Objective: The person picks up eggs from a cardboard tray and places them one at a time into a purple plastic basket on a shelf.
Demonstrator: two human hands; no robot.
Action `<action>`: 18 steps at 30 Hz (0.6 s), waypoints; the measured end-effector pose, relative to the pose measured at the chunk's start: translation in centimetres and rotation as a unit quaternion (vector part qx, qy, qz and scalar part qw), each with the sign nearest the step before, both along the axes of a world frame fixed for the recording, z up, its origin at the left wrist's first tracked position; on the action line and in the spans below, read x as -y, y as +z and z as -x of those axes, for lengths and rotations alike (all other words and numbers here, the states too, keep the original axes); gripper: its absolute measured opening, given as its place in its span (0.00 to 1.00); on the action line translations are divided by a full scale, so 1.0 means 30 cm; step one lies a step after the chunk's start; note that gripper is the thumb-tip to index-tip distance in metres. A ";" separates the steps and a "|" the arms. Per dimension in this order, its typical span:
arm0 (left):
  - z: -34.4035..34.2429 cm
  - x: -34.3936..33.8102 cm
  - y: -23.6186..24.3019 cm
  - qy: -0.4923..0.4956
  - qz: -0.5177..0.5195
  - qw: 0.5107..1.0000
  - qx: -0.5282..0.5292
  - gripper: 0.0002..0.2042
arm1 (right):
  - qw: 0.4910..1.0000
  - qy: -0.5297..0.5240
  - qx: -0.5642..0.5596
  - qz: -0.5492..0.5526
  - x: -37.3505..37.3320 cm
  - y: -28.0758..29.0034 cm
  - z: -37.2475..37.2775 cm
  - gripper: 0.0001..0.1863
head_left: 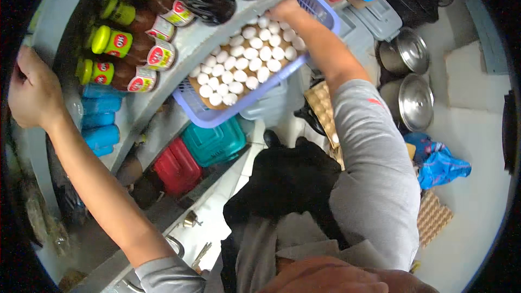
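Note:
My left hand (35, 89) is closed around the grey shelf edge (40, 38) at the far left. Stretched forward, my right hand (283, 10) reaches into the far end of a lilac plastic basket (209, 116). Its fingers are mostly hidden by the shelf above and the basket's far end, so I cannot make out what they hold. Many white eggs (239, 65) fill the basket in rows, on brown cardboard. The basket sits beneath the upper shelf, its near side jutting out.
Bottles with yellow-green caps (111, 42), dark jars (203, 0) and blue cans (100, 130) stand on the shelf. Below are a green lidded box (214, 141) and a red box (177, 167). To the right are metal pots (415, 100), egg trays (432, 217) and a blue bag (442, 168).

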State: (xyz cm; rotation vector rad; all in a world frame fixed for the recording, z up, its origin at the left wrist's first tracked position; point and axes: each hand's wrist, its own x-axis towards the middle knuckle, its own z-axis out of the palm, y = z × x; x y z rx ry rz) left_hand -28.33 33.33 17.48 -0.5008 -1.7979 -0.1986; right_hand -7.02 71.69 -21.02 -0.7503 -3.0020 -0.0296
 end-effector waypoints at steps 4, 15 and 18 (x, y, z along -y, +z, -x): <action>-0.090 -0.005 0.014 -0.146 -0.025 0.989 -0.026 0.22 | 0.999 -0.016 0.033 -0.014 -0.037 -0.082 0.152 0.26; -0.091 -0.005 -0.009 -0.152 -0.033 0.988 -0.022 0.21 | 0.996 -0.026 0.036 -0.072 -0.051 -0.005 0.079 0.22; -0.012 0.023 0.018 -0.080 0.005 0.996 -0.024 0.24 | 0.997 -0.002 -0.038 -0.063 0.068 0.101 -0.169 0.22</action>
